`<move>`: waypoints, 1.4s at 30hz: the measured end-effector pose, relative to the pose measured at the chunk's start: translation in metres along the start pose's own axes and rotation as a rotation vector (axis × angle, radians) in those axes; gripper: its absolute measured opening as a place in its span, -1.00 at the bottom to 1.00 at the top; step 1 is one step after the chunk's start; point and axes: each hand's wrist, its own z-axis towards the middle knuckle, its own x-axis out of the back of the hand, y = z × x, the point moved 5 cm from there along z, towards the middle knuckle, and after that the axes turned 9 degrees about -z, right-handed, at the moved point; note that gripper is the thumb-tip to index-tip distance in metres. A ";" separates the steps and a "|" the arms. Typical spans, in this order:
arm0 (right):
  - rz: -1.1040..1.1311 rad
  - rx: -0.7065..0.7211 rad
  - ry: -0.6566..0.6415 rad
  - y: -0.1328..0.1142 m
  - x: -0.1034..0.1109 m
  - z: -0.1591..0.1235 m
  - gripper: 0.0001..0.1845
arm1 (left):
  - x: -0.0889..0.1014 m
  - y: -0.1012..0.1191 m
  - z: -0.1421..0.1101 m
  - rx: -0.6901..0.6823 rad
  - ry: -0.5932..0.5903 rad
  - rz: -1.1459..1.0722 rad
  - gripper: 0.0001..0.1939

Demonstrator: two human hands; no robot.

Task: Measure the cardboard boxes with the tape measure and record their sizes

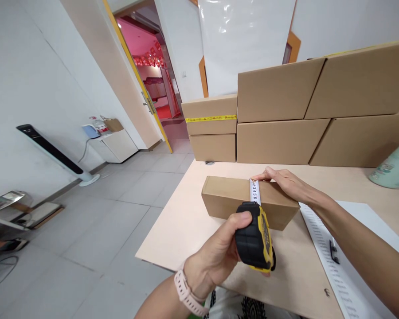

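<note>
A black and yellow tape measure [254, 237] is gripped in my left hand [219, 248], the thumb on top of its case. Its white blade [254, 190] is pulled out across the top of a small brown cardboard box [226, 188], running from the far edge to the near edge. My right hand [286, 184] lies over the right part of that box. Its fingertips are closed at the blade's end by the far edge; the exact hold is partly hidden.
Larger cardboard boxes [279, 141] are stacked along the table's back. Printed sheets [352, 266] with a black pen [334, 251] lie at right, and a green bottle [394, 164] stands behind. The table's left edge [162, 212] borders the tiled floor. A person's foot [15, 244] shows far left.
</note>
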 end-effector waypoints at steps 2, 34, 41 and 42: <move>-0.001 0.006 0.005 0.001 0.000 0.000 -0.37 | 0.000 0.000 0.000 0.003 -0.009 -0.004 -0.34; -1.012 0.582 0.508 0.016 -0.067 -0.085 -0.24 | 0.089 0.008 -0.077 -0.275 -0.347 0.054 0.04; -0.800 0.383 0.309 0.023 -0.068 -0.094 -0.29 | 0.087 0.013 -0.044 0.027 -0.421 0.527 0.03; -0.696 0.309 0.271 0.020 -0.065 -0.102 -0.28 | 0.081 0.018 -0.041 0.052 -0.434 0.612 0.01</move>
